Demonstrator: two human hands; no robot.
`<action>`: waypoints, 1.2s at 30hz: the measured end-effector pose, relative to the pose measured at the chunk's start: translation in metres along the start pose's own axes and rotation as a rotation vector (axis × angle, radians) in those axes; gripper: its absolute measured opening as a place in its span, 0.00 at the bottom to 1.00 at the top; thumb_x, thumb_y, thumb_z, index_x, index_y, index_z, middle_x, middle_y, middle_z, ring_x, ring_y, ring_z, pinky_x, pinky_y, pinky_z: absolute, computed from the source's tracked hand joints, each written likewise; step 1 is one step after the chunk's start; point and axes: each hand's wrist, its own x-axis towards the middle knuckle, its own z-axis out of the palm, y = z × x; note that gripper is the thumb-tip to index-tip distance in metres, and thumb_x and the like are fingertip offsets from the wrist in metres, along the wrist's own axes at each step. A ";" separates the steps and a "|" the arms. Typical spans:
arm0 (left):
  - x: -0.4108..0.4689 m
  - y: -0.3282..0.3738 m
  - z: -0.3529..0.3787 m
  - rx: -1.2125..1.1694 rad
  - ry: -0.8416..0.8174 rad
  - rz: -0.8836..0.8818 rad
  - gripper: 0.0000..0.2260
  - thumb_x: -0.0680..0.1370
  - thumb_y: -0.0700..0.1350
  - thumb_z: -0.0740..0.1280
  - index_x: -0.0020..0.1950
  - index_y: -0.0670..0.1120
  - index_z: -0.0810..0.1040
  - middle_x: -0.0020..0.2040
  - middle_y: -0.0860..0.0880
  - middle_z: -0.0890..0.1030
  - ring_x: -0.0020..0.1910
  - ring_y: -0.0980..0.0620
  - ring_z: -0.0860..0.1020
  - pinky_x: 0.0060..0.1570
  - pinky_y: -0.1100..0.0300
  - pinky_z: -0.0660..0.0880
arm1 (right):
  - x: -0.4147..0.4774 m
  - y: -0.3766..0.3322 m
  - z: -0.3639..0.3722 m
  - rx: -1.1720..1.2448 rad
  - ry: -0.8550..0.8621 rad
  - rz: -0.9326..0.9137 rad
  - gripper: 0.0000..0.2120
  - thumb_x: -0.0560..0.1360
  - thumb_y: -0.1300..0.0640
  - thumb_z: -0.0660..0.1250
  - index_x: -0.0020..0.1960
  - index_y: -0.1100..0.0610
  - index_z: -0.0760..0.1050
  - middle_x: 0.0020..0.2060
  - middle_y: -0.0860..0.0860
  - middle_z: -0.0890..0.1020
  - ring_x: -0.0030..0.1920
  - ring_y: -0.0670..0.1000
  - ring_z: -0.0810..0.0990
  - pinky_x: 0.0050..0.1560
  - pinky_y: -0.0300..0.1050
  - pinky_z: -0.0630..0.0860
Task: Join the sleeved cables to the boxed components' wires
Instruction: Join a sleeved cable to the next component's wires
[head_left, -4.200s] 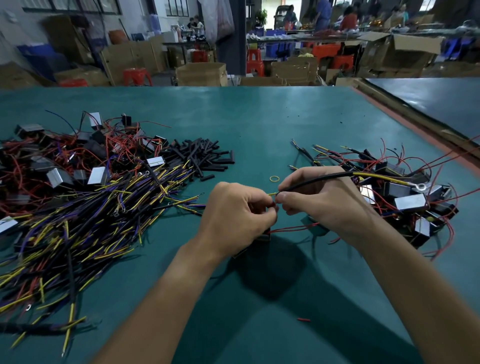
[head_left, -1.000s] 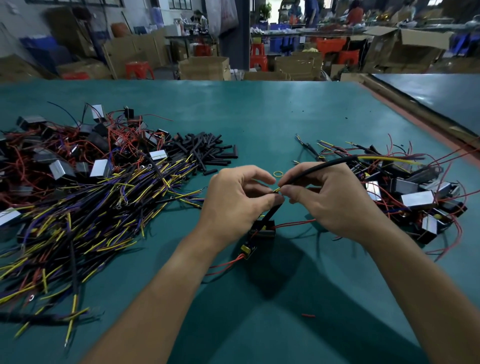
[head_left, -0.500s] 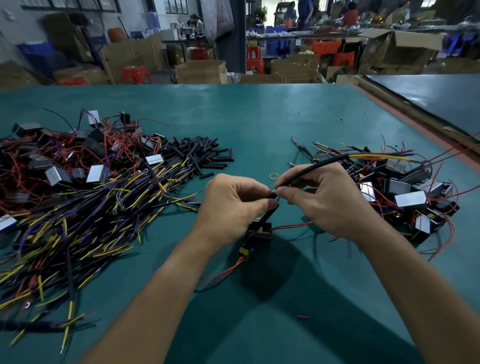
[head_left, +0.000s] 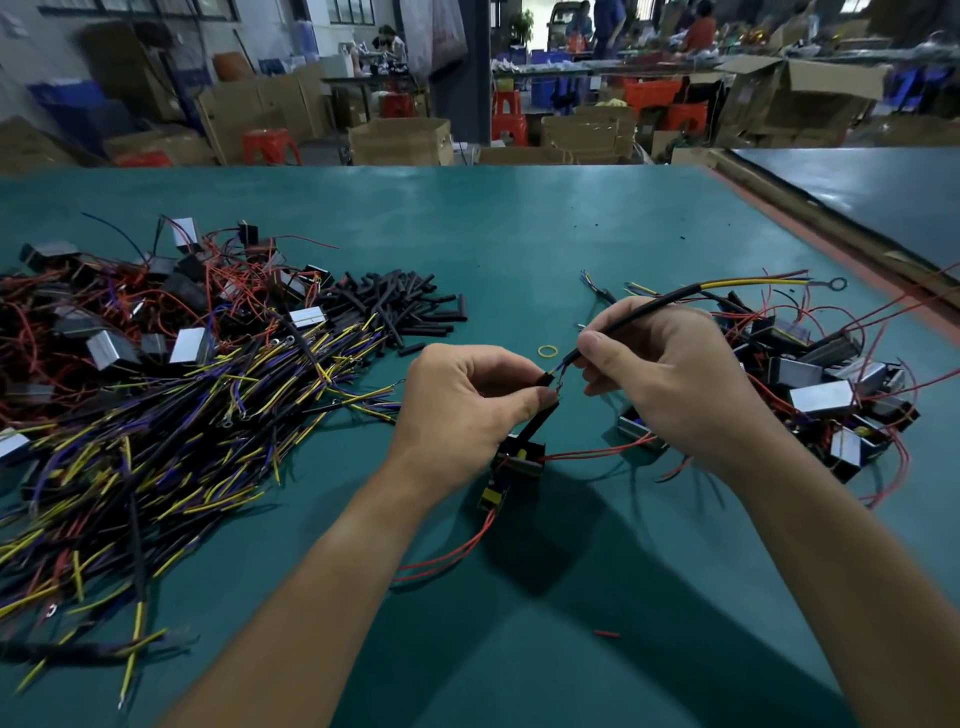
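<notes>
Teal bench (head_left: 519, 234), wire heaps (head_left: 171, 415) either side. Left hand (head_left: 462, 410) pinches the component's (head_left: 517, 457) lead (head_left: 535, 421), right hand (head_left: 670, 384) pinches the cable (head_left: 639, 309), ends close together mid-bench. Joining step, I judge; next likely needs those ends twisted together.

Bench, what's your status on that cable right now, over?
Left hand pinches the component's black wire. Right hand pinches the sleeved cable. Bare ends close together, join too small to judge. Nothing in the way; rubber band lies beyond.

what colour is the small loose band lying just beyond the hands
The band is yellow; head view.
</notes>
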 end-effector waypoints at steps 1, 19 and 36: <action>0.000 0.000 0.000 -0.008 0.007 0.003 0.06 0.67 0.36 0.78 0.39 0.44 0.85 0.35 0.49 0.85 0.33 0.56 0.82 0.37 0.64 0.77 | 0.000 0.000 0.000 -0.014 -0.001 -0.017 0.08 0.77 0.64 0.67 0.40 0.58 0.76 0.31 0.48 0.82 0.34 0.48 0.82 0.40 0.46 0.83; 0.000 0.001 0.001 -0.055 0.011 0.011 0.10 0.68 0.34 0.77 0.40 0.49 0.85 0.36 0.53 0.85 0.36 0.60 0.82 0.39 0.68 0.76 | -0.002 0.004 0.005 -0.173 -0.017 -0.154 0.04 0.77 0.66 0.68 0.43 0.61 0.78 0.35 0.55 0.84 0.36 0.51 0.84 0.43 0.51 0.81; 0.001 0.006 0.003 -0.163 -0.029 -0.027 0.06 0.74 0.35 0.71 0.40 0.44 0.84 0.33 0.49 0.84 0.30 0.56 0.78 0.33 0.64 0.76 | -0.001 0.008 0.011 -0.068 -0.009 -0.053 0.03 0.77 0.60 0.69 0.44 0.54 0.79 0.37 0.53 0.84 0.37 0.54 0.83 0.44 0.57 0.82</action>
